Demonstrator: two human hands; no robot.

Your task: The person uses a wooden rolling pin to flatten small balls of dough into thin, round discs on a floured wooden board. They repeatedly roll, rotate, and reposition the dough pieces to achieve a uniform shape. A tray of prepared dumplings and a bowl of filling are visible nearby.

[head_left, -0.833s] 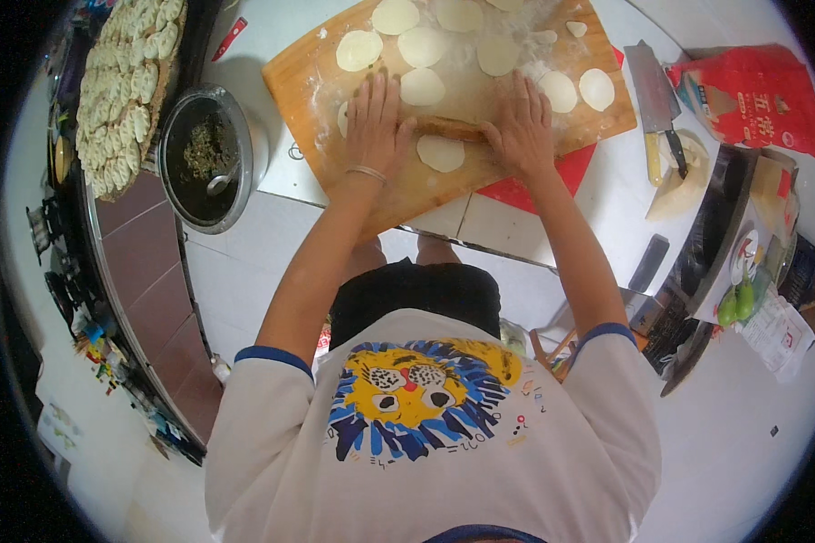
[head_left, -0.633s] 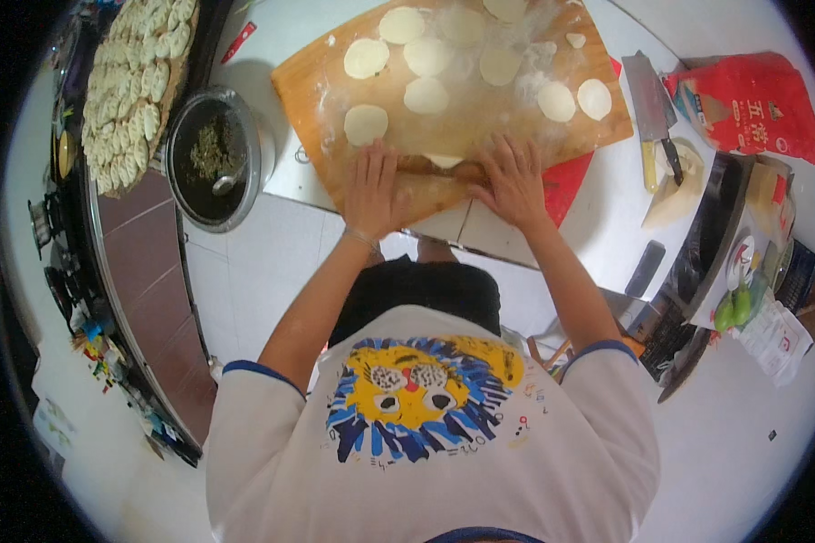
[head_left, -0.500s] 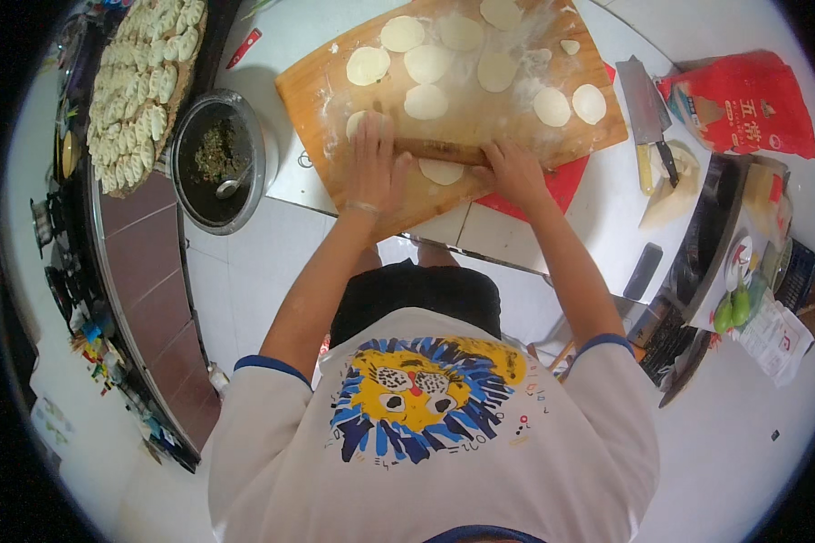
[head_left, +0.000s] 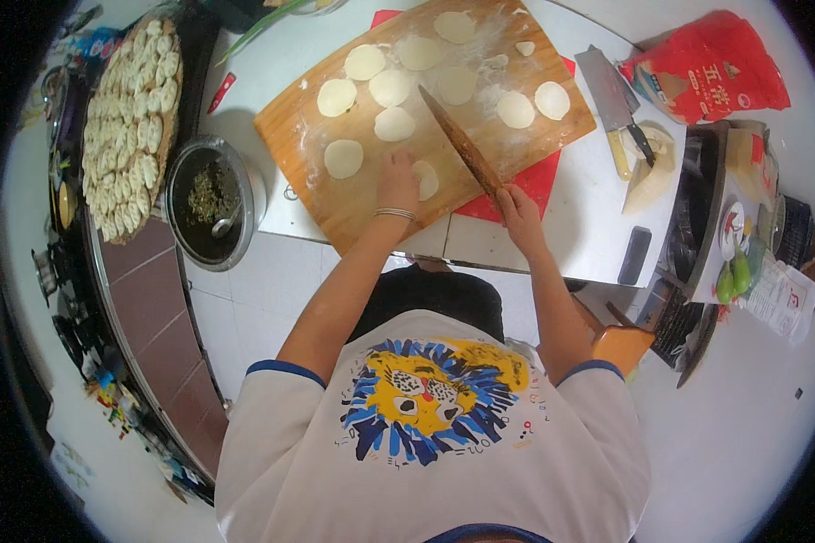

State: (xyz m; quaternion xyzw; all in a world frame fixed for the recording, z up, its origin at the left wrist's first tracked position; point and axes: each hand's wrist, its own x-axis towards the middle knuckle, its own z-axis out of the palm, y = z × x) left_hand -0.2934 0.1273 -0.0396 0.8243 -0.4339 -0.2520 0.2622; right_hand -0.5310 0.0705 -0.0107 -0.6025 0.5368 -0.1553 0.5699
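Observation:
My right hand (head_left: 520, 214) is closed round the near end of a wooden rolling pin (head_left: 462, 140), which slants up and left across the floured wooden board (head_left: 335, 204). My left hand (head_left: 398, 183) is low on the board, its fingers drawn together at the left edge of a round dough wrapper (head_left: 427, 181). That hand covers part of the wrapper, and its fingertips show poorly. Left of it lies another dough wrapper (head_left: 343, 158). Several more flat rounds are spread over the far part of the board, with a small dough scrap (head_left: 524, 48) at the far right.
Left of the board stands a metal bowl (head_left: 177, 237) of dark green filling with a spoon (head_left: 224, 224). Beyond it is a tray of folded dumplings (head_left: 136, 127). A cleaver (head_left: 607, 90), a phone (head_left: 637, 253) and a red bag (head_left: 706, 68) lie at the right.
The rolling pin has swung from lying crosswise under both hands to a slant in my right hand alone. My left hand has left the pin and moved to the wrapper. The view has shifted.

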